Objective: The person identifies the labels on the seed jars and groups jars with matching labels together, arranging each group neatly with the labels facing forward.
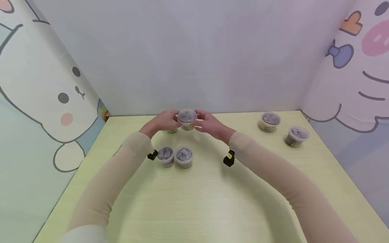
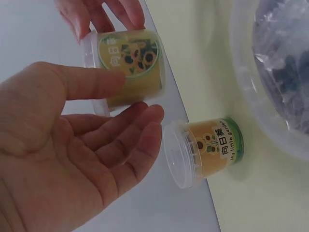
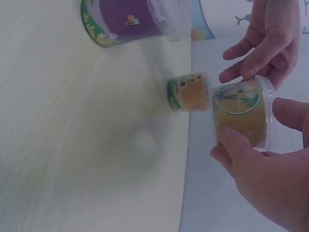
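Observation:
A small sunflower-label tub (image 1: 187, 116) with a clear lid is up off the table between the two hands. My right hand (image 3: 270, 179) holds it, thumb at the lid's rim and fingers against the side. My left hand (image 2: 82, 140) is at the tub's other side, its thumb overlapping the label and its fingers loosely bent beside it. A second sunflower tub (image 2: 212, 150) stands on the table close behind, mostly hidden by the left hand in the head view.
Nearer on the table (image 1: 200, 202), a lidded tub (image 1: 165, 156) stands beside another tub (image 1: 184, 157), below the left hand. At the back right are one pale tub (image 1: 268, 122) and one darker tub (image 1: 296, 136). A white cloth wall (image 1: 197, 60) rises behind the table's far edge.

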Demonstrator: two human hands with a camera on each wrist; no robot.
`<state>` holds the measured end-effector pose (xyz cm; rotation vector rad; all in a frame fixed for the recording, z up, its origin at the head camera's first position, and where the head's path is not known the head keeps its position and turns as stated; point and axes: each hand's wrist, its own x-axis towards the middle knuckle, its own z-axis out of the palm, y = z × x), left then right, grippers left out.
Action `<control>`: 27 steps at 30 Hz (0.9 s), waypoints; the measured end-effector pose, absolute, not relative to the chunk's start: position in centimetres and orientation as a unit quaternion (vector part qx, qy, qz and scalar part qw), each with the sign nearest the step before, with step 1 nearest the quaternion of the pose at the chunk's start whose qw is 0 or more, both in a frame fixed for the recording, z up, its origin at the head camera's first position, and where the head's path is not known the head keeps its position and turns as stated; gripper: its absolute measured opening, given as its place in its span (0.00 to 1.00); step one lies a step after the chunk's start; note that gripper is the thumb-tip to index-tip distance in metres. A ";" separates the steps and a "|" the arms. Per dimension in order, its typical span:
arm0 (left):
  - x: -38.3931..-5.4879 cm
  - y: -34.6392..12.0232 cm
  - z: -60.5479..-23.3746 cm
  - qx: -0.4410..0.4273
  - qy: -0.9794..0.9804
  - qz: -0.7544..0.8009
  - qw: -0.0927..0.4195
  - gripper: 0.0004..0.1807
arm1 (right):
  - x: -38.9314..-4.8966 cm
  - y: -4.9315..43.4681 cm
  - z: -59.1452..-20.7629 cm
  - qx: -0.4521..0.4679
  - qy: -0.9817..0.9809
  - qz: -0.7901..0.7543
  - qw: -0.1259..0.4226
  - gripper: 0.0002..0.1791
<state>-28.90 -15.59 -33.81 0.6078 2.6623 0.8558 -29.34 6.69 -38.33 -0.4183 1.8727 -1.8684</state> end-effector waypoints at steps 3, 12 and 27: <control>-29.3 -15.2 -34.4 0.204 0.937 0.261 0.113 0.19 | -29.9 6.3 -39.4 -0.165 0.700 -0.666 0.197 0.34; -29.9 -14.3 -35.0 0.172 0.959 0.199 0.105 0.22 | -31.1 5.7 -41.2 -0.178 0.715 -0.654 0.170 0.35; -30.9 -13.6 -36.9 0.125 0.968 0.180 0.121 0.24 | -32.1 4.8 -42.9 -0.089 0.675 -0.706 0.196 0.37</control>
